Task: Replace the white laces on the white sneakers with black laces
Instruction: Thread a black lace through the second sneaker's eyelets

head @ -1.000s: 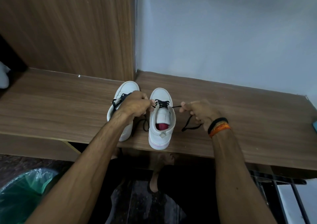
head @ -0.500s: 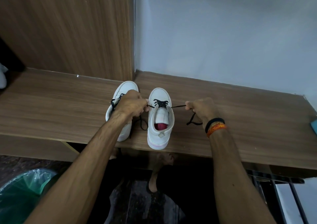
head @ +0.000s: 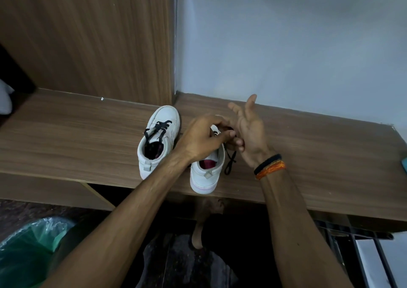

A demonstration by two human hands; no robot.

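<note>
Two white sneakers stand side by side on a wooden shelf (head: 66, 138), toes toward the wall. The left sneaker (head: 159, 138) shows black laces across its front. The right sneaker (head: 207, 173) has its front hidden under my hands. My left hand (head: 202, 138) hovers over that shoe's lacing, fingers curled, pinching the black lace. My right hand (head: 248, 131) is beside it, its upper fingers spread and raised while the thumb and lower fingers pinch the lace near the eyelets. A loose black lace end (head: 230, 163) hangs down the shoe's right side onto the shelf.
A wooden panel (head: 88, 36) rises behind the left sneaker and a pale wall (head: 286, 45) behind the right. A green plastic bag (head: 28, 252) lies on the floor at lower left. A metal rack (head: 363, 254) is at lower right. A foot shows below the shelf.
Both hands were apart, pulling the lace ends taut sideways. They have since come together over the right sneaker, and the left sneaker is uncovered. My right hand's upper fingers have spread.
</note>
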